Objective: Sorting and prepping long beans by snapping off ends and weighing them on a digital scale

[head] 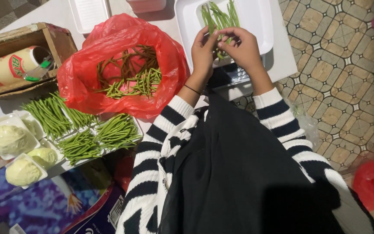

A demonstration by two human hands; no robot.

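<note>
While both hands meet over the shallow white foam tray, the left hand and right hand have their fingers curled closed around a small bunch of thin green beans, whose upper ends fan out on the tray. The beans look light, slender and bendable, likely to snap if bent sharply, so gripping mid-length as a bundle seems best. More beans fill the red plastic bag nearby.
</note>
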